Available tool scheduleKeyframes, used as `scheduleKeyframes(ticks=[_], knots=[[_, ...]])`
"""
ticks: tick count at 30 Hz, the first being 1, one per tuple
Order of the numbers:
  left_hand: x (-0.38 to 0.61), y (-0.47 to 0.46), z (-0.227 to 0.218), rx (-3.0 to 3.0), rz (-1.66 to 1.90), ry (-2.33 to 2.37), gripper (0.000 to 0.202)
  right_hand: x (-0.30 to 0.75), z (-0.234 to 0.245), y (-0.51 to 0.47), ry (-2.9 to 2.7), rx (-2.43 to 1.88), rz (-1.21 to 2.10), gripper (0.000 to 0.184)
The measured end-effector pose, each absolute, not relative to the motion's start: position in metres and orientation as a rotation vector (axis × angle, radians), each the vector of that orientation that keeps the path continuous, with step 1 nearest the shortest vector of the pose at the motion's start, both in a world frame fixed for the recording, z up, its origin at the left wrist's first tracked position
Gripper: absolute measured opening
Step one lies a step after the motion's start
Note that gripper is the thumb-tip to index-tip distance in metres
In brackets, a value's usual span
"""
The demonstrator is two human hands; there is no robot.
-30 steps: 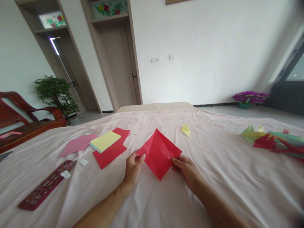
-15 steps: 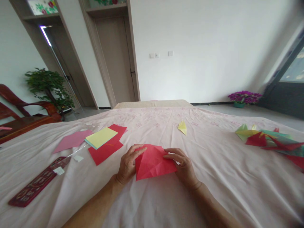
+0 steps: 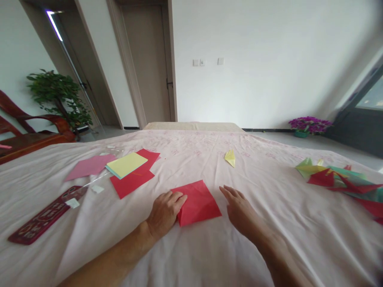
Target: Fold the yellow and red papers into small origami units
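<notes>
A sheet of red origami paper lies on the pink cloth in front of me, with creases and a fold at its lower left corner. My left hand grips the paper's left edge, its fingers curled over the top and the thumb hidden. To the right of the sheet, my right hand is just off the paper, fingers stretched out and holding nothing. Beyond it lies a small folded yellow paper piece.
Left of my hands are red sheets, a yellow sheet, a pink sheet and a phone in a dark red case. Several folded paper pieces lie in a pile at the far right. Wrinkled cloth covers the surface.
My right hand has let go of the red paper and moved slightly right. The paper now lies flatter, my left hand still at its left edge. The view has tilted down a little.
</notes>
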State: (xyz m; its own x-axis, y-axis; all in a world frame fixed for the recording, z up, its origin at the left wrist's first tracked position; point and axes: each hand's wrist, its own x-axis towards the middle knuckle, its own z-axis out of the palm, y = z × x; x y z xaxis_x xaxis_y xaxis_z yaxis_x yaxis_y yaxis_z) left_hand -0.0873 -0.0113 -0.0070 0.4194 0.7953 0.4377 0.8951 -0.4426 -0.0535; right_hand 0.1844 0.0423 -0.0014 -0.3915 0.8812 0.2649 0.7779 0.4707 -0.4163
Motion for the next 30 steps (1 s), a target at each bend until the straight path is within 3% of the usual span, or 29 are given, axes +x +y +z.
scheduleKeyframes(ticks=[8,14,18,25,30], knots=[[-0.072,-0.016,-0.001,-2.426,-0.599,-1.327,0.024,0.173,0.016,-0.002,-2.515,-0.967,0.353,0.074],[-0.074,-0.008,-0.004,-2.655,-0.755,-1.183,0.027,0.161,0.005,0.01,-2.512,-1.009,0.261,0.047],[-0.094,0.0,-0.009,-2.827,-0.783,-1.148,0.033,0.169,0.005,0.016,-2.509,-1.023,0.347,0.041],[-0.119,0.007,-0.014,-2.887,-1.034,-1.367,0.018,0.175,0.016,0.018,-2.485,-1.1,0.455,0.025],[-0.105,0.001,-0.008,-2.727,-0.986,-1.721,0.023,0.166,0.018,0.026,-2.432,-1.326,0.359,0.036]])
